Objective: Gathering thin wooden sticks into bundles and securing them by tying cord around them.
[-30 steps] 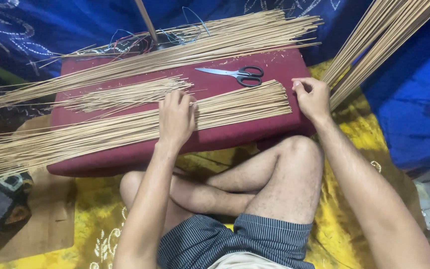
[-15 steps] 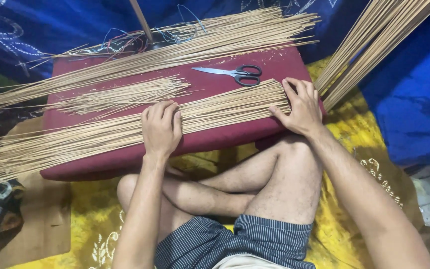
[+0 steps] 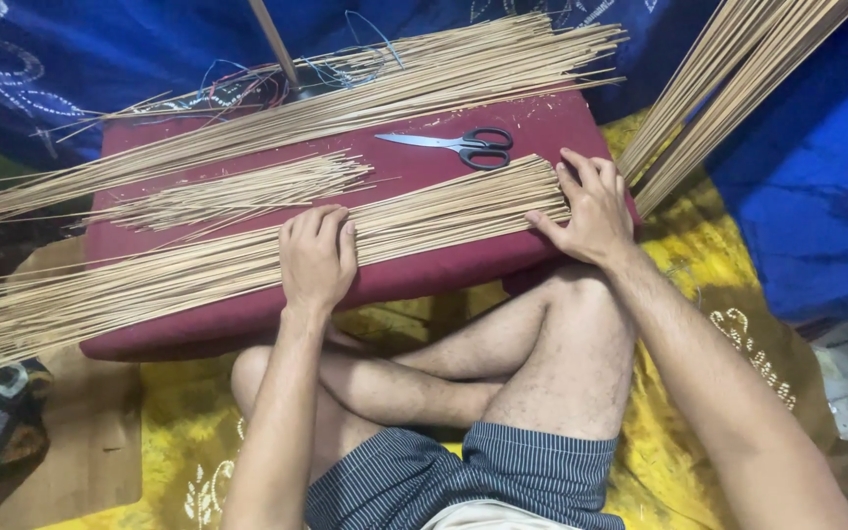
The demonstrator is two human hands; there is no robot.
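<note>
1. Sticks (image 3: pixel 247 257) — thin tan bundle along the near edge of the maroon cushion (image 3: pixel 424 280), overhanging its left end.
2. Left hand (image 3: pixel 318 257) flat, open, pressing mid-bundle; right hand (image 3: pixel 593 211) open, fingers butting the bundle's end.
3. Risk — uneven push could buckle sticks or roll them off the cushion's edge; scissors (image 3: pixel 463 145) lie just behind

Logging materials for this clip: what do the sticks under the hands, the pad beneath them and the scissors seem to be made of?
Sticks: probably bamboo or similar plant splints; pale tan, matte, thin and straight, unevenly frayed ends.
Pad: likely a fabric-covered cushion; dull maroon cloth, soft rounded edges.
Scissors: bright metal blades that reflect light; black handles, apparently plastic.
</note>
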